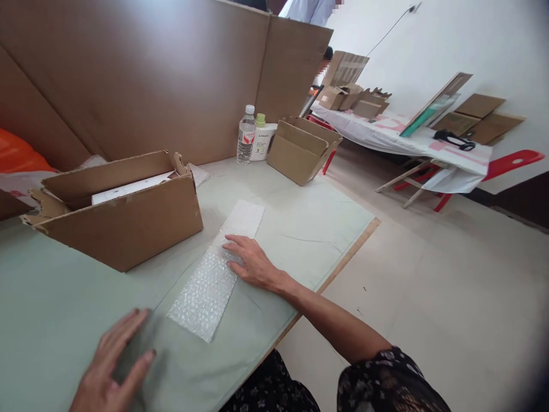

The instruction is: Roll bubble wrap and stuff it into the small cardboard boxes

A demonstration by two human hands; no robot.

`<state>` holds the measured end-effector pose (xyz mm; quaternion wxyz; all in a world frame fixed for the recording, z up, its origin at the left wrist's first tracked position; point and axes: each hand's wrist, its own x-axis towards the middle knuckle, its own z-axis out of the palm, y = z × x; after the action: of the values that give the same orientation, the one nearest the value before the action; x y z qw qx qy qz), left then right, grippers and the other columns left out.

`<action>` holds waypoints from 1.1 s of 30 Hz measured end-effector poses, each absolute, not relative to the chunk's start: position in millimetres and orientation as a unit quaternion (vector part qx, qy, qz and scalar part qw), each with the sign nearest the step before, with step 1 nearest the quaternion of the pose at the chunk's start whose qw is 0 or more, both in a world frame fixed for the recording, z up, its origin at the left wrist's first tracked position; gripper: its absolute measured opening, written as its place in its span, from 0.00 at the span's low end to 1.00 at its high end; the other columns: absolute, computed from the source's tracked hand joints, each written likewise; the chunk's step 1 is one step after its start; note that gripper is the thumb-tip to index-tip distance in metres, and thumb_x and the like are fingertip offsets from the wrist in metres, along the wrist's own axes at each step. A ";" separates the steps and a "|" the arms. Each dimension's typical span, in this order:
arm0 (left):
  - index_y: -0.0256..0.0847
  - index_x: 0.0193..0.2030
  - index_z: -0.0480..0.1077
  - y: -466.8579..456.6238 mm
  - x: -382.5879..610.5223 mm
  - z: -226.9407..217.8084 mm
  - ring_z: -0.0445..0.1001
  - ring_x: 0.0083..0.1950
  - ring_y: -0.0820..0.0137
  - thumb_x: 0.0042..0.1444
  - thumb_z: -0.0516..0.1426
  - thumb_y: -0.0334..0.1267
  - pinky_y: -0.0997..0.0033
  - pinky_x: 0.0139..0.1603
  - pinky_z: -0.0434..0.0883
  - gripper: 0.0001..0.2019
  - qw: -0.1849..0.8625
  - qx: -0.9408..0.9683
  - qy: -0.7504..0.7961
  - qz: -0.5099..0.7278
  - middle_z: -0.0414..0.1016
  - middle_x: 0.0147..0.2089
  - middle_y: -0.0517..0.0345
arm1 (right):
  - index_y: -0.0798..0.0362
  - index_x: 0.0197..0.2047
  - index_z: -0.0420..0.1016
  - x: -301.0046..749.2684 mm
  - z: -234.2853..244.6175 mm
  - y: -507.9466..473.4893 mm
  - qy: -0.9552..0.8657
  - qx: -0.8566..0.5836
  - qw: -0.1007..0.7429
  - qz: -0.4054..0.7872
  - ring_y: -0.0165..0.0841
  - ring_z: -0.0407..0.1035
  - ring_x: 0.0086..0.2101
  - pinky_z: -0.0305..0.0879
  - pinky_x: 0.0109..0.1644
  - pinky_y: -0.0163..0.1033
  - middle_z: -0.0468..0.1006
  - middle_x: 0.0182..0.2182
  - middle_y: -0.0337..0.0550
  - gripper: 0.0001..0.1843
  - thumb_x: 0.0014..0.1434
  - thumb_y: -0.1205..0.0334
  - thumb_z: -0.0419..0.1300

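A strip of bubble wrap lies flat on the pale green table cover, running from near me toward the middle. My right hand rests palm down on the strip's middle, fingers stretched out flat. My left hand lies on the cover at the lower left, fingers spread, holding nothing, a short way left of the strip's near end. An open cardboard box with a white item inside stands just beyond the strip on the left.
A water bottle, a white bottle with a green cap and a second open box stand at the table's far end. Cardboard sheets wall the back. The table edge runs on my right; another table holds boxes.
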<state>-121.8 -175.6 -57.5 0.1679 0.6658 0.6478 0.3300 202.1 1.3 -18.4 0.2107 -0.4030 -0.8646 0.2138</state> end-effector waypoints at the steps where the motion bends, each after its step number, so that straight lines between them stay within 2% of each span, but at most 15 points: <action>1: 0.66 0.68 0.66 -187.1 -115.6 -57.9 0.76 0.64 0.50 0.59 0.59 0.47 0.50 0.52 0.83 0.29 0.140 0.724 0.600 0.309 0.76 0.65 0.60 | 0.55 0.61 0.75 210.0 -21.8 -3.9 -0.869 -0.403 0.196 0.208 0.48 0.62 0.66 0.60 0.69 0.59 0.69 0.67 0.57 0.21 0.65 0.64 0.62; 3: 0.59 0.71 0.63 -197.5 -100.0 -55.5 0.78 0.61 0.52 0.59 0.60 0.46 0.51 0.54 0.81 0.32 0.084 0.795 0.523 0.294 0.78 0.62 0.55 | 0.54 0.61 0.76 216.4 -27.1 -9.1 -0.877 -0.400 0.179 0.199 0.48 0.62 0.67 0.60 0.69 0.60 0.71 0.66 0.56 0.20 0.66 0.64 0.61; 5: 0.53 0.69 0.66 -194.1 -83.1 -51.6 0.79 0.55 0.55 0.61 0.59 0.43 0.54 0.52 0.80 0.28 0.032 0.811 0.504 0.294 0.81 0.56 0.51 | 0.55 0.61 0.76 212.8 -29.5 -9.2 -0.878 -0.403 0.175 0.190 0.48 0.62 0.67 0.60 0.70 0.60 0.70 0.66 0.57 0.21 0.66 0.64 0.60; 8: 0.48 0.53 0.77 -183.0 -61.7 -44.1 0.79 0.46 0.60 0.65 0.55 0.33 0.59 0.47 0.76 0.14 0.008 0.796 0.523 0.304 0.81 0.43 0.53 | 0.56 0.60 0.77 202.8 -28.5 -8.3 -0.881 -0.400 0.169 0.190 0.49 0.63 0.67 0.60 0.70 0.62 0.71 0.65 0.59 0.21 0.64 0.66 0.61; 11: 0.45 0.41 0.76 -189.0 -48.2 -31.3 0.77 0.41 0.63 0.64 0.53 0.27 0.61 0.45 0.74 0.12 0.032 0.789 0.523 0.322 0.79 0.36 0.57 | 0.55 0.60 0.77 201.3 -26.7 -14.4 -0.893 -0.366 0.168 0.200 0.49 0.63 0.67 0.61 0.69 0.62 0.71 0.65 0.57 0.21 0.64 0.66 0.61; 15: 0.44 0.43 0.74 -222.2 -38.6 -4.5 0.75 0.34 0.68 0.64 0.53 0.25 0.64 0.40 0.74 0.11 0.137 0.774 0.496 0.369 0.77 0.31 0.59 | 0.52 0.57 0.80 203.2 -26.3 -30.6 -0.910 -0.281 0.175 0.248 0.47 0.64 0.67 0.61 0.70 0.63 0.73 0.64 0.53 0.18 0.64 0.67 0.60; 18: 0.44 0.45 0.73 -240.5 -39.8 13.4 0.75 0.31 0.70 0.63 0.54 0.26 0.65 0.38 0.74 0.10 0.164 0.743 0.507 0.406 0.77 0.30 0.60 | 0.49 0.52 0.83 191.6 -24.3 -45.4 -0.918 -0.191 0.158 0.310 0.43 0.63 0.68 0.61 0.70 0.60 0.75 0.63 0.48 0.16 0.66 0.68 0.58; 20: 0.45 0.43 0.74 -242.2 -47.3 19.0 0.76 0.33 0.69 0.64 0.55 0.28 0.67 0.36 0.74 0.09 0.157 0.714 0.547 0.408 0.78 0.32 0.60 | 0.49 0.50 0.83 180.8 -21.2 -52.8 -0.918 -0.141 0.144 0.342 0.40 0.64 0.67 0.62 0.70 0.58 0.77 0.61 0.46 0.15 0.67 0.68 0.58; 22: 0.45 0.43 0.75 -233.7 -60.1 18.9 0.78 0.37 0.68 0.64 0.56 0.31 0.68 0.37 0.74 0.07 0.150 0.680 0.590 0.408 0.80 0.35 0.58 | 0.48 0.49 0.83 173.5 -16.8 -52.6 -0.909 -0.130 0.163 0.361 0.40 0.68 0.64 0.64 0.69 0.56 0.79 0.59 0.46 0.14 0.66 0.67 0.58; 24: 0.44 0.46 0.76 -214.2 -76.2 14.8 0.80 0.43 0.66 0.64 0.57 0.34 0.67 0.41 0.76 0.07 0.150 0.632 0.637 0.414 0.80 0.42 0.55 | 0.48 0.49 0.82 171.6 -11.3 -40.7 -0.882 -0.181 0.232 0.367 0.39 0.72 0.60 0.66 0.67 0.56 0.81 0.56 0.46 0.13 0.66 0.65 0.58; 27: 0.43 0.58 0.72 -165.7 -100.4 5.8 0.79 0.51 0.62 0.60 0.59 0.40 0.61 0.48 0.77 0.19 0.171 0.520 0.706 0.449 0.77 0.56 0.48 | 0.49 0.53 0.79 171.1 -1.9 -0.8 -0.803 -0.331 0.345 0.356 0.39 0.75 0.55 0.71 0.61 0.53 0.81 0.55 0.48 0.15 0.66 0.59 0.57; 30: 0.41 0.67 0.64 -105.8 -115.9 -2.6 0.76 0.59 0.57 0.55 0.61 0.41 0.56 0.53 0.76 0.32 0.204 0.414 0.724 0.513 0.67 0.68 0.39 | 0.52 0.62 0.71 157.4 2.8 50.4 -0.737 -0.423 0.385 0.360 0.44 0.74 0.55 0.74 0.53 0.50 0.75 0.60 0.56 0.29 0.60 0.50 0.63; 32: 0.39 0.68 0.61 -70.2 -119.6 -6.8 0.75 0.59 0.57 0.54 0.61 0.39 0.57 0.53 0.76 0.34 0.205 0.387 0.713 0.547 0.66 0.69 0.36 | 0.56 0.65 0.67 139.3 0.5 80.1 -0.722 -0.427 0.382 0.387 0.47 0.72 0.56 0.75 0.49 0.49 0.73 0.62 0.61 0.40 0.54 0.46 0.66; 33: 0.39 0.68 0.62 -55.7 -120.3 -8.4 0.75 0.58 0.58 0.54 0.60 0.39 0.58 0.53 0.76 0.34 0.201 0.385 0.707 0.558 0.68 0.67 0.37 | 0.57 0.65 0.67 128.7 -2.2 92.3 -0.721 -0.419 0.378 0.402 0.47 0.73 0.55 0.75 0.47 0.48 0.74 0.61 0.62 0.41 0.53 0.45 0.66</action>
<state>-120.3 -55.7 -8.4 0.2012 0.3851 0.7071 0.5579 128.7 92.3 -2.2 0.3778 -0.4188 -0.7213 0.4021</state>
